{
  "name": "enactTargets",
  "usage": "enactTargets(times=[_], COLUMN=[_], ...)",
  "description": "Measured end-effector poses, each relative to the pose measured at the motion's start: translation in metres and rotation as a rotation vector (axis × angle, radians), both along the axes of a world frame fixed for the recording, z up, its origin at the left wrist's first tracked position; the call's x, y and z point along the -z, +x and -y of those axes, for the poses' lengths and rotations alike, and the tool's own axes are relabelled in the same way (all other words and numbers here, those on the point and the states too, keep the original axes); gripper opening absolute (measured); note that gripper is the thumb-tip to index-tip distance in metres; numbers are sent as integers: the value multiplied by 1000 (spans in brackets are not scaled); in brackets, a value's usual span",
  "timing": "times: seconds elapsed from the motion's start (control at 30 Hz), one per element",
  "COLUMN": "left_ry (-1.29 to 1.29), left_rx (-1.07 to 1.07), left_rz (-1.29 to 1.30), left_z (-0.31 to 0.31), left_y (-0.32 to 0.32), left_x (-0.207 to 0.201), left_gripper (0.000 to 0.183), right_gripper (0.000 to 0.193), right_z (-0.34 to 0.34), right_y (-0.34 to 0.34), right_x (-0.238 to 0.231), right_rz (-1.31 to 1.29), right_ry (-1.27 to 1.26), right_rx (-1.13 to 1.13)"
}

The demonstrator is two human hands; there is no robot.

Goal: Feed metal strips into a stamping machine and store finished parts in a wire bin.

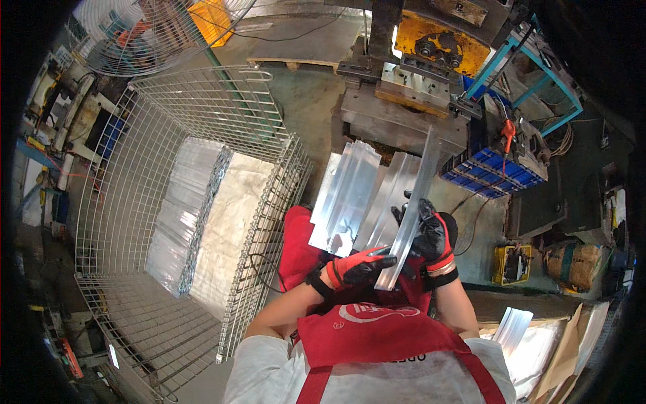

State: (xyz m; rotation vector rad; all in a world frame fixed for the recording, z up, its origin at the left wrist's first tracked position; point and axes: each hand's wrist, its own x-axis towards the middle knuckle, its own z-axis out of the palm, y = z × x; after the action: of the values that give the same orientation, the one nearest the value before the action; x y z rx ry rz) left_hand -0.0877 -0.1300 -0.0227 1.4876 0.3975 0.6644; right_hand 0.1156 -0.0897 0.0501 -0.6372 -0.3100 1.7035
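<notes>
A long, shiny aluminium profile (pixel 409 225) slants across in front of my body, its far end pointing toward the machine. My left hand (pixel 362 265), in a red and black glove, is closed on its near end. Further up, my right hand (pixel 431 236), gloved the same way, grips it from the right side. Just left of the held piece lie two stacks of similar metal profiles: a left stack (pixel 346 198) and a right stack (pixel 389 202), partly hidden behind the held piece and my hands. What supports them is mostly covered.
A wire mesh cage (pixel 259 246) on my left holds bundled profiles (pixel 182 209) and pale sheeting (pixel 232 215). Ahead stands a press (pixel 414 87) with a yellow part. Blue crates (pixel 494 168) and a yellow basket (pixel 511 264) are to the right; a carton (pixel 562 357) with profiles sits at lower right.
</notes>
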Motion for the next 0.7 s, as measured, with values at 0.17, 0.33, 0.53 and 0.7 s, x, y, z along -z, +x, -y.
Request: enactTargets(times=[0.17, 0.33, 0.53, 0.7], left_ry=[-663, 188, 511, 495], left_rx=[83, -463, -562, -409], left_rz=[130, -1060, -1338, -1542], left_z=[-16, -21, -31, -37], left_y=[16, 1, -7, -6], left_x=[-53, -67, -9, 17], left_gripper=[38, 76, 85, 104], right_gripper=[37, 37, 36, 35], right_z=[-8, -1, 15, 29], right_y=[-6, 22, 43, 52], right_x=[-5, 27, 39, 46], right_rz=[149, 552, 562, 683], right_ry=[106, 190, 107, 179], right_rx=[-202, -59, -56, 49])
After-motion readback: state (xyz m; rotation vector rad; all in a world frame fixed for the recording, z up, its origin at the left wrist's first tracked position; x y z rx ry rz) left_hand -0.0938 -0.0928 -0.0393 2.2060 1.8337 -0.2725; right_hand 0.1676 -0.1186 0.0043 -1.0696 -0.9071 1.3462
